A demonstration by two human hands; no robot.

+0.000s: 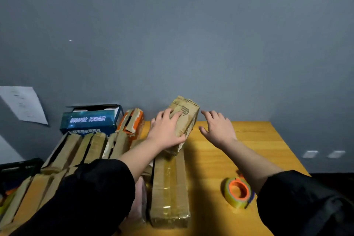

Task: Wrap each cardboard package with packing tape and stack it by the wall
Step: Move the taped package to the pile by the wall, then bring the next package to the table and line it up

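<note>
A small taped cardboard package [186, 115] stands tilted near the grey wall, its lower end resting on a longer taped package [169, 188] that lies flat on the yellow table [258, 140]. My left hand [166, 130] lies on the small package's left face with the fingers over its top and the thumb under its lower edge. My right hand [218, 127] hovers just right of it, fingers spread, touching nothing. A roll of packing tape [238, 192] on an orange dispenser sits on the table by my right forearm.
Several taped cardboard packages [76, 151] are packed side by side at the left. Behind them against the wall stand a blue printed box [90, 120] and an orange-and-cardboard box [131, 122]. A white sheet [23, 104] hangs on the wall.
</note>
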